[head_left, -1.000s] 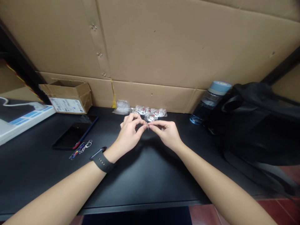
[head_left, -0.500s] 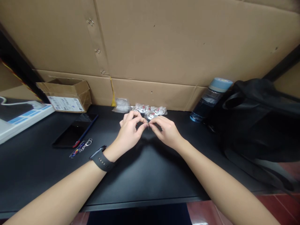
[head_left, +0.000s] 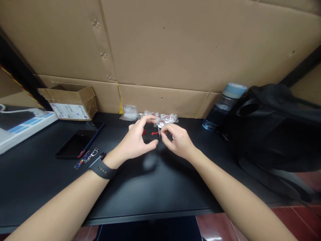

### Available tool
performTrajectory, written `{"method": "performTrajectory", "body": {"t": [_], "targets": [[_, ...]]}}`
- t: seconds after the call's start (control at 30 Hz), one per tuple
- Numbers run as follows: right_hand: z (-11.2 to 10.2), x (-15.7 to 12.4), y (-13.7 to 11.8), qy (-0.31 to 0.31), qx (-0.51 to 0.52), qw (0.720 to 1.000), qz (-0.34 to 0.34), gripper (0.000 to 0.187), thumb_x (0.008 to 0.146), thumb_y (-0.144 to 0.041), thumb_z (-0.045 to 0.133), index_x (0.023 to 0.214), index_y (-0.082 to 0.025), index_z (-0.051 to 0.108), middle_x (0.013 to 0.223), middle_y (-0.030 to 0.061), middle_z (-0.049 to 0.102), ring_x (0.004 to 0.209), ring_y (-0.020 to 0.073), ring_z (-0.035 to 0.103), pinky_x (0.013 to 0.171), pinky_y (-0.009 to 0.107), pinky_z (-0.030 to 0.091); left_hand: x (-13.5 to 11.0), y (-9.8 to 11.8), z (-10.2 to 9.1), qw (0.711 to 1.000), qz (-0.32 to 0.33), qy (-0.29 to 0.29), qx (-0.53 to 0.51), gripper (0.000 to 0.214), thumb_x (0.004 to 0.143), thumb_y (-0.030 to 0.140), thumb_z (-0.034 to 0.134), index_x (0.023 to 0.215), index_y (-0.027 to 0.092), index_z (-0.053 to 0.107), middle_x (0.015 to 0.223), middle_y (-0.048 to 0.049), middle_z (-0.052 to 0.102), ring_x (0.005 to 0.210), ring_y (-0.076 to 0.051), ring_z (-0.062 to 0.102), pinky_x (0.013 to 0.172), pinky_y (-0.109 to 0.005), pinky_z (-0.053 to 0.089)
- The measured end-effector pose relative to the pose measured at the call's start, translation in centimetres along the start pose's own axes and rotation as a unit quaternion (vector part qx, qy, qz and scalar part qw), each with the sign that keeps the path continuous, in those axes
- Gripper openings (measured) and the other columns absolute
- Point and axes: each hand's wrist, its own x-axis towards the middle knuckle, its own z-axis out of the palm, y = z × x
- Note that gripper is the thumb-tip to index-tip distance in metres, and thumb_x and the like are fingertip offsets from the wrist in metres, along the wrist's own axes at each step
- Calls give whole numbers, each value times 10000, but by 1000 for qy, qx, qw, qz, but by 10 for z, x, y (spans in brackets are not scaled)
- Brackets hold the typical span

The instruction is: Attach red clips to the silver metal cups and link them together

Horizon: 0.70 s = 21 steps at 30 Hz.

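Observation:
My left hand (head_left: 136, 140) is open, its thumb and forefinger spread apart with a gap between them. Opposite it, my right hand (head_left: 177, 139) pinches a thin flat piece (head_left: 158, 130), seen edge-on, between thumb and forefinger. A short red cord (head_left: 154, 133) sticks out from that piece toward my left hand. More red cord (head_left: 143, 132) shows beside the left fingers; whether it joins the held piece is unclear. Just behind both hands lie clear packets (head_left: 167, 119) with round silvery pieces and red bits inside.
At the left are a power strip (head_left: 27, 129), a cardboard box (head_left: 72, 102), a phone (head_left: 80, 139) and a keychain (head_left: 87, 158). A crumpled clear bag (head_left: 129, 112) lies by the cardboard wall (head_left: 163, 50). A water bottle (head_left: 222, 107) and black bag (head_left: 278, 134) stand right.
My left hand has let go of the thin piece and moved slightly left, its fingers spreading. The red cord now shows between the hands. My right hand keeps its pinch.

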Motion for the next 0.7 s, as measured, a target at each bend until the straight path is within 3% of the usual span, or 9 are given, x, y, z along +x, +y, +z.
{"method": "performTrajectory", "body": {"t": [0.07,0.13,0.27,0.7], "targets": [[0,0,-1,-3,8,1000,-1,81,932,-173,544,907,-228,598,852,40,660,794,190,615,754,307,500,0,0,-1,1000,-2,-21,-18,673,770,293,784,1372,279,484,1296,-75,662,1239,-282,607,1059,-453,440],[1,0,-3,-5,17,1000,-4,76,935,-179,541,903,-227,591,856,40,659,792,187,614,750,304,500,0,0,-1,999,-4,-26,-25,521,801,361,781,1274,274,582,1233,-59,699,1178,-270,645,1030,-440,467],[1,-1,-6,-9,25,1000,-7,73,932,-182,540,894,-232,579,847,38,655,782,186,608,745,307,502,1,-2,0,1000,-1,-11,-11,339,788,357,785,1099,256,696,1167,-45,729,1119,-261,666,998,-424,503],[-2,1,-8,7,28,998,-64,81,896,-143,535,879,-220,548,804,29,643,741,172,589,726,302,499,-1,-12,1,989,-10,-42,-140,439,756,274,807,1176,210,694,1179,-79,707,1017,-236,700,934,-364,541]]}}
